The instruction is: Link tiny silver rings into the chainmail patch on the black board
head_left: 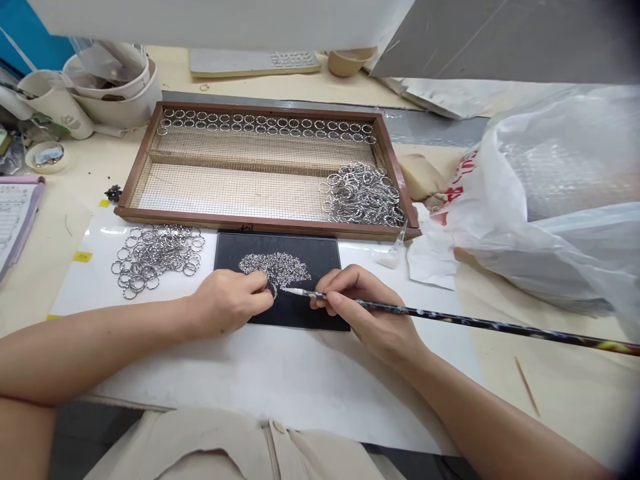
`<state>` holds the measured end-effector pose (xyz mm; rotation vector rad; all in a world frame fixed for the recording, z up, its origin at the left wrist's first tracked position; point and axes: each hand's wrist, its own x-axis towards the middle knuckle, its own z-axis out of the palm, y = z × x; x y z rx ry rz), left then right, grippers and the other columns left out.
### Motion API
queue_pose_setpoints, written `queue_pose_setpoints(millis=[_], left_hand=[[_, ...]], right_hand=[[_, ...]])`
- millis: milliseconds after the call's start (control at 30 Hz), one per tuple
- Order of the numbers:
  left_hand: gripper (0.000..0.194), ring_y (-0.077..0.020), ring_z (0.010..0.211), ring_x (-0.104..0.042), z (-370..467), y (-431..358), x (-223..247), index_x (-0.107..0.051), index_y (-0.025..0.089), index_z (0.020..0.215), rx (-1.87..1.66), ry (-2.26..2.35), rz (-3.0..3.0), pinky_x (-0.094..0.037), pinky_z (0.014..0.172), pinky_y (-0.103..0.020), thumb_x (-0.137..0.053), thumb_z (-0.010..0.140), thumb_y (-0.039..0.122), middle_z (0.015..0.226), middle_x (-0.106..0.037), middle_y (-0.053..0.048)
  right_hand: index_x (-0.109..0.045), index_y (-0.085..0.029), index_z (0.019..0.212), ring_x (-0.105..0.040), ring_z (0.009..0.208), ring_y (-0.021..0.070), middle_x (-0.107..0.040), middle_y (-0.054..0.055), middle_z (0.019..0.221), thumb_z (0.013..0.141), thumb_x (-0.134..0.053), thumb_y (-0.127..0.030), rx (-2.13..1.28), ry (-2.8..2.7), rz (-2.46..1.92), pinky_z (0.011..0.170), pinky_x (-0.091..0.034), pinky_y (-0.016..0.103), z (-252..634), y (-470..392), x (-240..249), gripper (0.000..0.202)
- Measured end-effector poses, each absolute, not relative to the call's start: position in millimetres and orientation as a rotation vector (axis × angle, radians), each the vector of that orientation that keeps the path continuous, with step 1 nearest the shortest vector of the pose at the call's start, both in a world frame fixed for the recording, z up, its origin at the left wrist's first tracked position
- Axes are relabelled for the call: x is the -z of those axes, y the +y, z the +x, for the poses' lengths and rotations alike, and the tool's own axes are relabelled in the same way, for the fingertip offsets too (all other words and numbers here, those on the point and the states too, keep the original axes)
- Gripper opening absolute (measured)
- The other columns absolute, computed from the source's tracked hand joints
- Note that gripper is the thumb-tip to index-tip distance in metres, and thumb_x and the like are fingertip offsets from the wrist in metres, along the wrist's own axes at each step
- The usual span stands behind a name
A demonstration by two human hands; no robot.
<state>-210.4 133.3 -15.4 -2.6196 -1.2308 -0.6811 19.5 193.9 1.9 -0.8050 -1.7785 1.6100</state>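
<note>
My left hand pinches a small silver ring over the black mat. In my right hand is a long thin stick with a dark patterned shaft, held like a pen. Its pale pointed tip is close to the ring; whether they touch I cannot tell. Just behind both hands a heap of tiny shiny stones lies on the mat. Left of the mat a loose pile of silver rings rests on white paper.
Behind the mat stands a brown wood-framed mesh tray, with rows of rings along its back and a ring heap at right. A plastic bag bulges at right. Cups and a notebook are at left; a toothpick lies right.
</note>
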Motion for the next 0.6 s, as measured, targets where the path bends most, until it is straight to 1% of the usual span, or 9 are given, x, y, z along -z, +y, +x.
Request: queue_pose_setpoints(millis=[200, 600], left_hand=[[0.024, -0.0106, 0.046, -0.034, -209.8, 133.5, 14.4, -0.061, 0.017, 0.073, 0.683, -1.218, -2.627, -0.026, 0.040, -0.025, -0.042, 0.085, 0.007, 0.066, -0.054, 0.000], [0.024, -0.0108, 0.047, -0.033, -209.7, 133.6, 13.7, -0.061, 0.017, 0.073, 0.684, -1.220, -2.634, -0.025, 0.041, -0.026, -0.042, 0.086, 0.008, 0.066, -0.053, 0.000]], right_hand=[[-0.054, -0.024, 0.083, -0.056, 0.073, 0.0157, -0.059, 0.002, 0.079, 0.091, -0.051, -0.022, -1.722, -1.743, -0.711, 0.058, -0.044, 0.029, 20.2, 194.4, 0.1, 0.009], [-0.053, -0.023, 0.083, -0.057, 0.073, 0.0154, -0.059, 0.003, 0.079, 0.090, -0.052, -0.022, -1.685, -1.786, -0.728, 0.057, -0.045, 0.028, 17.5, 193.2, -3.0, 0.008]])
